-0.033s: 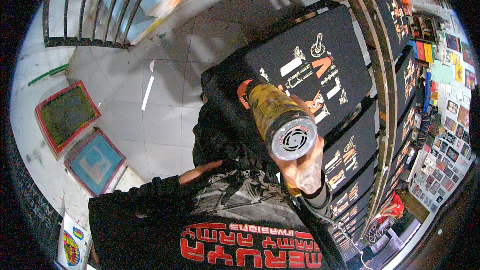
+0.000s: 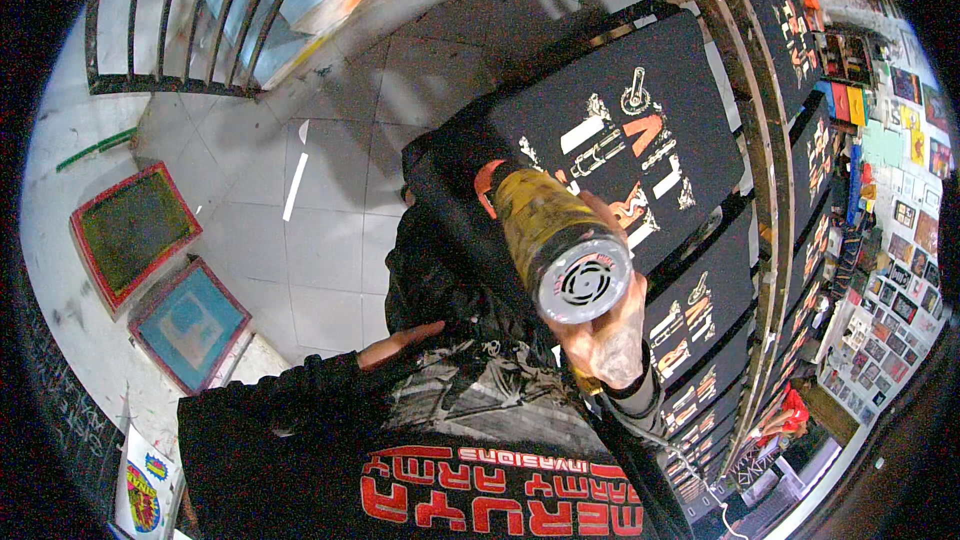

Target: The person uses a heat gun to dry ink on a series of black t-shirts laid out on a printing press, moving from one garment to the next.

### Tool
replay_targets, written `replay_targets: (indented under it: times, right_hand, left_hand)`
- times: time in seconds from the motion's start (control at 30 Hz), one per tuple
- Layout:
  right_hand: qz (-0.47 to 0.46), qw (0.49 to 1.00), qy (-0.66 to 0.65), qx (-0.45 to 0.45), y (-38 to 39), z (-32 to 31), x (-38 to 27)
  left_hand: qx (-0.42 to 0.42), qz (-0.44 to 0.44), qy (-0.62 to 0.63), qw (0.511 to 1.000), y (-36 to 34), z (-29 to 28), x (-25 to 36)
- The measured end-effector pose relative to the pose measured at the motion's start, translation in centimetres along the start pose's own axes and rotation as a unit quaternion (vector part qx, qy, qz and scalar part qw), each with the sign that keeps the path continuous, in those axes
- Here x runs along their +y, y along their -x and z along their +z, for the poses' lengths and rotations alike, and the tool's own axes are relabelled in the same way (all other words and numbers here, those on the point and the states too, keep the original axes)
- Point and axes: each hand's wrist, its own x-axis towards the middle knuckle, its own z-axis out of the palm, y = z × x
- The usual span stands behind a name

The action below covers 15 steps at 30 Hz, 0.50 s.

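In my right hand [image 2: 610,340] is a yellow heat gun [image 2: 535,210] with a silver vented rear cap, gripped from beneath. Its orange-rimmed front end points away from me toward a black shirt panel [image 2: 680,90] printed in white and orange, overlapping its lower edge in the view; whether they touch I cannot tell. Much of the grip is hidden behind the tool's body. Down at the left of my body, my left hand [image 2: 400,338] lies against my dark printed clothing with fingers extended, partly in shadow.
Racks of more printed black panels [image 2: 690,320] run along wooden rails [image 2: 755,160] at right, with a power cord below. A wall [image 2: 880,320] of pictures stands beyond. At left, two framed screens [image 2: 135,230] lean by a white surface; a metal grille [image 2: 180,20] is above the tiled floor [image 2: 330,240].
The rear cap of the heat gun has dipped very slightly in the view. Otherwise nothing has visibly moved.
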Motion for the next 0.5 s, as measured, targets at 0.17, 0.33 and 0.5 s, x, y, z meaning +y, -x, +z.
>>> replay_targets:
  times: [0.17, 0.33, 0.5]
  right_hand:
    - [-0.044, 0.994, 0.077, -0.061, -0.4, -1.2, -0.2]
    - [0.059, 0.978, -0.199, 0.034, -0.7, 0.5, -0.3]
    - [-0.044, 0.997, 0.053, -0.037, -0.9, -0.9, 0.3]
  left_hand:
    - [0.021, 0.006, -0.027, 0.999, 0.3, -0.1, 0.0]
    - [0.103, -0.164, 0.283, 0.939, -0.4, 2.3, 3.8]
    - [0.079, -0.068, 0.164, 0.981, 0.4, 1.8, 2.3]
